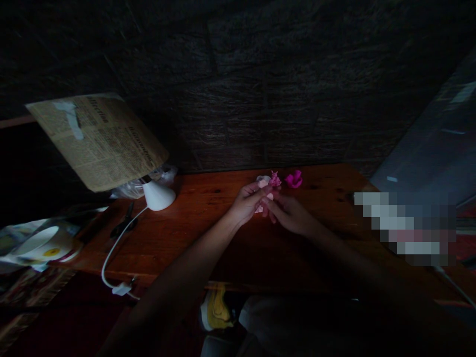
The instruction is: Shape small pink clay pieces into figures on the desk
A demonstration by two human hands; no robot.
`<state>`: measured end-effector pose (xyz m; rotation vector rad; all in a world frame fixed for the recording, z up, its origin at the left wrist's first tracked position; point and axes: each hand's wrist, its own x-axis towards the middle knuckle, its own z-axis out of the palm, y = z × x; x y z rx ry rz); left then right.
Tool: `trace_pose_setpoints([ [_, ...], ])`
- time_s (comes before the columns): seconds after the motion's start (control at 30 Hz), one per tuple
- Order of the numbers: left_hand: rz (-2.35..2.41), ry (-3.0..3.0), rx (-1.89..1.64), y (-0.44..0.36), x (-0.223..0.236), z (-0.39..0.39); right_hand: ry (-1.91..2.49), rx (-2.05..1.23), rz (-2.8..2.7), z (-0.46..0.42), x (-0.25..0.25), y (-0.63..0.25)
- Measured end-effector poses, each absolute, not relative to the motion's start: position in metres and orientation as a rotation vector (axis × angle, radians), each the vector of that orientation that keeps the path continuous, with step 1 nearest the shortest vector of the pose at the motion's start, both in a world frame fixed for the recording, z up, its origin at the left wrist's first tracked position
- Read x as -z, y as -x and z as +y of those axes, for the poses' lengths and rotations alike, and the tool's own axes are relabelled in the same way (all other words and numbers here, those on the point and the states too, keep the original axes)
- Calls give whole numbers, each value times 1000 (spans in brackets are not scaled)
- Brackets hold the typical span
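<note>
My left hand [246,202] and my right hand [291,213] meet over the wooden table. Between them is a pale pink crumpled piece [259,209], thin like paper or cloth; its exact kind is hard to make out in the dim light. The fingers of both hands are closed around it and hide part of it. Just beyond my fingertips lies a pink frilly piece [275,178], with a whitish piece [263,178] beside it. Farther right, a bright magenta petal-like piece [294,179] rests on the table, apart from my hands.
A lamp with a newsprint shade [107,144] and white base [159,196] stands at the left, its white cord [107,263] hanging over the table edge [178,277]. Dark scissors [124,223], clear plastic [128,190] and a white bowl-like container [39,245] are nearby. A dark wall [238,99] rises behind.
</note>
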<state>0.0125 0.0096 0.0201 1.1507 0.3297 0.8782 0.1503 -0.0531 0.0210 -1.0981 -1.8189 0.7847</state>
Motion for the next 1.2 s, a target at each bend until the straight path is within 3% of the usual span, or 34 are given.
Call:
trace_pose_setpoints([
  [0.37, 391, -1064, -965, -20, -25, 1, 1121, -498, -1860, -53, -16, -150],
  [0.9, 374, -1061, -848, -12, -21, 10, 1083, -947, -1596, -52, -19, -148],
  [1.2, 289, -1136, -851, -13, -19, 6, 1090, -864, -1695, -57, -20, -144],
])
